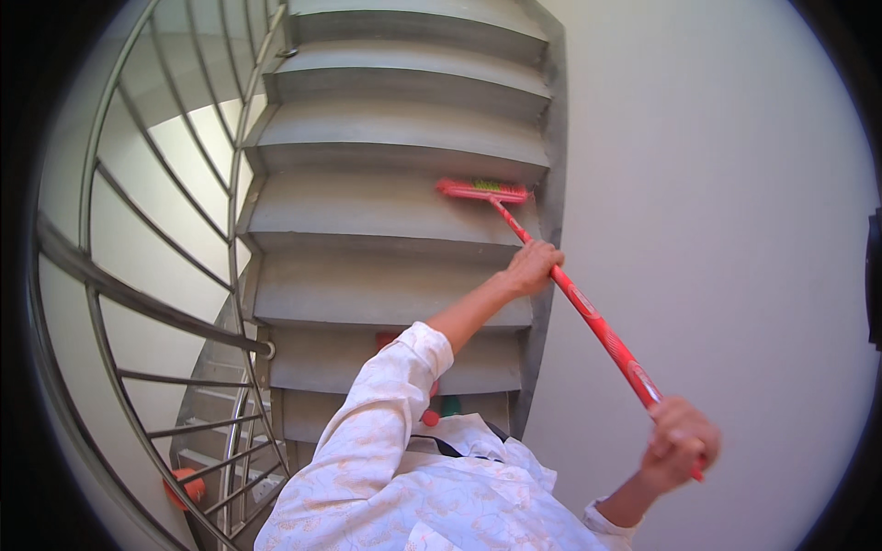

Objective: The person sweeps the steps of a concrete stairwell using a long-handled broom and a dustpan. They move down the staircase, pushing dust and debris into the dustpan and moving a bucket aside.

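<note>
A push broom with a red handle (606,334) slants across the stairs. Its pink-red broom head (482,191), with some green bristles, lies on a grey stair tread (344,200) near the right wall and looks blurred. Partway down the handle, my left hand (534,267) grips it. Near the upper end, beside the wall, my right hand (682,441) is closed around it, with a short red tip showing below the fist.
A metal railing (151,296) curves along the left side of the staircase. The pale wall (689,172) bounds the right. An orange container (185,487) shows beyond the railing. Small red (431,417) and green (450,405) objects, partly hidden, sit on a lower step by my body.
</note>
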A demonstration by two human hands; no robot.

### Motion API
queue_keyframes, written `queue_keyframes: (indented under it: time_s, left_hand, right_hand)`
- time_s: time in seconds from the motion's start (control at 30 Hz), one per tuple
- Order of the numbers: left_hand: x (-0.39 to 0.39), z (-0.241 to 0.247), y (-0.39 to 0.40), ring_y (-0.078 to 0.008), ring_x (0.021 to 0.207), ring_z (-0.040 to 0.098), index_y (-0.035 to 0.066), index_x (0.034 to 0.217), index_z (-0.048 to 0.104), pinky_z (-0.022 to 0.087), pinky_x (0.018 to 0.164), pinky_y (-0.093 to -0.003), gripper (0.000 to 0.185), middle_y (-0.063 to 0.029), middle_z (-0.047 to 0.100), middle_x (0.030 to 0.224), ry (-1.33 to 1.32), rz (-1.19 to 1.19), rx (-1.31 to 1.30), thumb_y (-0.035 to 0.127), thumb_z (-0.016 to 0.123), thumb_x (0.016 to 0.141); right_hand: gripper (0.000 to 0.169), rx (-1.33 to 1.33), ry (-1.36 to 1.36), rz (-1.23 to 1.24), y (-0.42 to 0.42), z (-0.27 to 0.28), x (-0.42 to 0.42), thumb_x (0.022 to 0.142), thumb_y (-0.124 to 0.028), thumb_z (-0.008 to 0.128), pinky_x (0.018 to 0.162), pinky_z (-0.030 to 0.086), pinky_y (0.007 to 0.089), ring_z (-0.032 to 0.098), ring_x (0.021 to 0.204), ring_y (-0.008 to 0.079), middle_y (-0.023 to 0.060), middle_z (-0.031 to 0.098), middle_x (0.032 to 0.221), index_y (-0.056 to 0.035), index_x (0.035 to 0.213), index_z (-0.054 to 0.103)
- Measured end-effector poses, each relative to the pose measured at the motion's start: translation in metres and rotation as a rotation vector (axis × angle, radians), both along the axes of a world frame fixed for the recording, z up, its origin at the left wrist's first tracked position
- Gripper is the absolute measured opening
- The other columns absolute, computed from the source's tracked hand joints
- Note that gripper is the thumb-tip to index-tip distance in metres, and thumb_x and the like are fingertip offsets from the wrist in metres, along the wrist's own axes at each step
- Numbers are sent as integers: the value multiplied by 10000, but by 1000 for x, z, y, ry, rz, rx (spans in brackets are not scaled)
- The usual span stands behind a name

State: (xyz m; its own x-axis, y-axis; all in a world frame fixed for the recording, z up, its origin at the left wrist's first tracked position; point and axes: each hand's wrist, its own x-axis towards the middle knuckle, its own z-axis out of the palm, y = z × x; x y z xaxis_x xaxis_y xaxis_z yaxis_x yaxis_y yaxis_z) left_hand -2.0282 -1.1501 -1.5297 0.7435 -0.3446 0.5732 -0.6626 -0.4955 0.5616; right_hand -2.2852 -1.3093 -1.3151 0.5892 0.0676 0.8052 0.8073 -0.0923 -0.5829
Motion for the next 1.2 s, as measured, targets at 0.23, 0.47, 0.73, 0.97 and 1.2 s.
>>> queue_keyframes:
  time_s: [0.23,0.47,0.73,0.97,1.2]
  left_hand:
    - [-32,14,-64,-316,747,559,86,701,547,425,630,-436,118,-95,575,683,22,-267,69,62,655,657]
    - [-37,70,-110,-340,725,557,80,732,556,412,593,-451,98,-118,567,667,31,-393,129,45,634,686]
    - [9,10,-127,-301,899,516,98,867,548,411,781,-410,158,-86,544,831,-8,-65,82,133,653,754]
    - [1,55,-142,-295,866,540,100,831,557,406,784,-411,148,-84,558,818,-19,-216,109,150,667,747]
    - [24,5,-126,-281,853,552,99,768,569,410,755,-417,162,-76,567,802,30,-98,117,206,687,736]
  right_hand:
    - [165,109,32,-293,-84,14,-39,890,-91,523,536,421,301,388,471,96,-17,374,530,-38,776,417]
    - [176,468,7,-125,-156,60,-59,926,-77,450,518,354,262,318,463,80,-33,295,543,-64,755,409]
    - [246,295,180,-447,-126,-2,22,933,-104,439,584,383,268,318,493,82,-30,313,546,-85,697,371]
    - [276,381,138,-282,-174,48,22,938,-116,441,560,334,213,288,482,70,-46,235,539,-116,688,325]
    - [201,266,199,-338,-133,0,35,868,-56,471,603,364,243,333,492,89,-27,271,544,-91,706,358]
